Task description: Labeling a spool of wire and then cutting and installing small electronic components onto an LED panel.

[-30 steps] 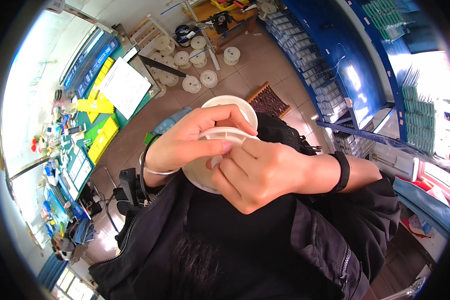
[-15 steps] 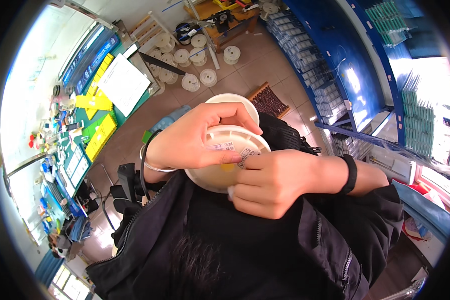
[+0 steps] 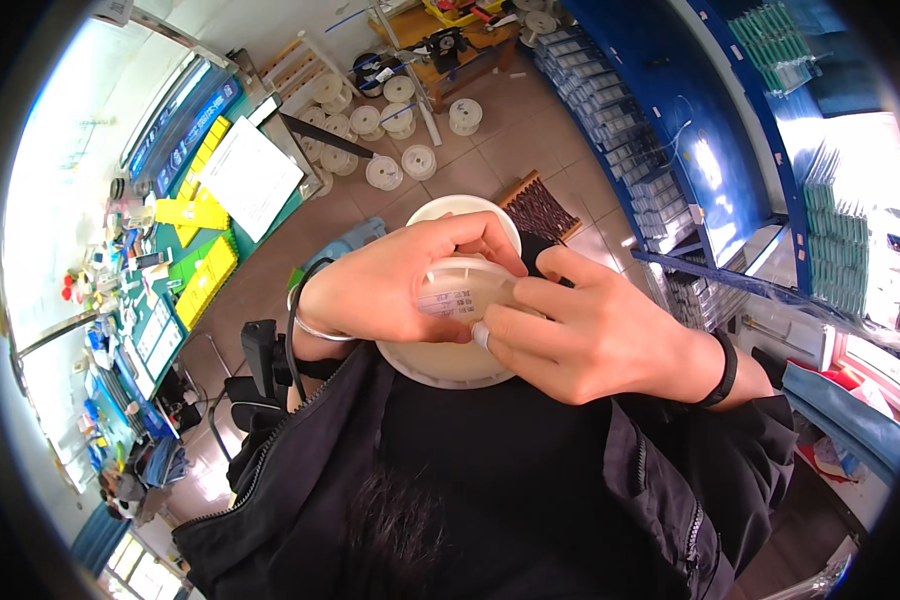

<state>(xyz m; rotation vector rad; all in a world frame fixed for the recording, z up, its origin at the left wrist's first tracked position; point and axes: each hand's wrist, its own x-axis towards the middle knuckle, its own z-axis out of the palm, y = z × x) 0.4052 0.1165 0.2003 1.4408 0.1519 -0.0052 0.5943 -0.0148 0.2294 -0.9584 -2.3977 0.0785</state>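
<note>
A white plastic spool (image 3: pixel 438 372) is held in front of my chest, its near flange facing me and its far flange (image 3: pixel 450 206) showing behind my fingers. My left hand (image 3: pixel 385 285) grips it, with the thumb inside the near flange and the fingers over the top. Beside the thumb, a small printed paper label (image 3: pixel 446 302) sticks to the flange's face. My right hand (image 3: pixel 595 325) is closed at the flange's right side, fingers curled beside the label. Anything between its fingertips is hidden. A white band (image 3: pixel 481 335) circles one right finger.
Several white spools (image 3: pixel 383 172) stand on the tiled floor ahead. At left, a green-topped bench (image 3: pixel 280 210) bears a paper sheet, yellow pieces and small tools. Blue shelving (image 3: pixel 660 110) with stacked clear-wrapped packs rises at right. A brown slatted wooden piece (image 3: pixel 540 205) lies beyond my hands.
My right hand has risen from the spool's lower right to the flange's right side, and its index finger has lifted and bent. My left hand keeps its grip on the spool.
</note>
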